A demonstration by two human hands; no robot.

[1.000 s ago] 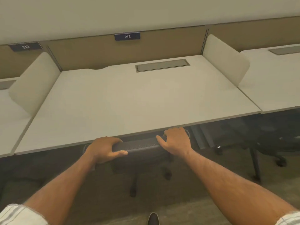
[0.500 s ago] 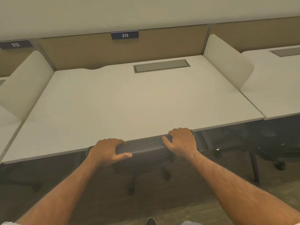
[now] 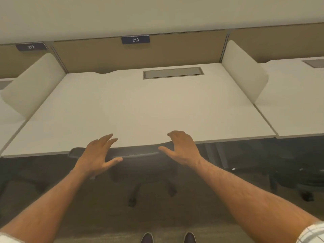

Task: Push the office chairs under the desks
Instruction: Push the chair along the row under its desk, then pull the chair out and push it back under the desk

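A dark mesh office chair [image 3: 138, 152] stands tucked under the white desk [image 3: 140, 109] labelled 213; only the top rail of its backrest shows along the desk's front edge, with its wheeled base dim in the shadow below. My left hand [image 3: 98, 155] hovers over the left part of the rail, fingers spread, holding nothing. My right hand [image 3: 182, 148] is lifted over the right part of the rail, also with fingers apart and off the chair.
White curved dividers [image 3: 243, 71] stand on both sides of the desk, with neighbouring desks beyond. Another dark chair [image 3: 298, 176] sits under the desk on the right. A grey cable hatch [image 3: 172, 72] lies at the desk's back. My shoes [image 3: 168, 237] show at the bottom edge.
Both hands gripped the top of the chair's backrest and moved it forward under the desk; now they have let go and lifted off it, fingers spread.
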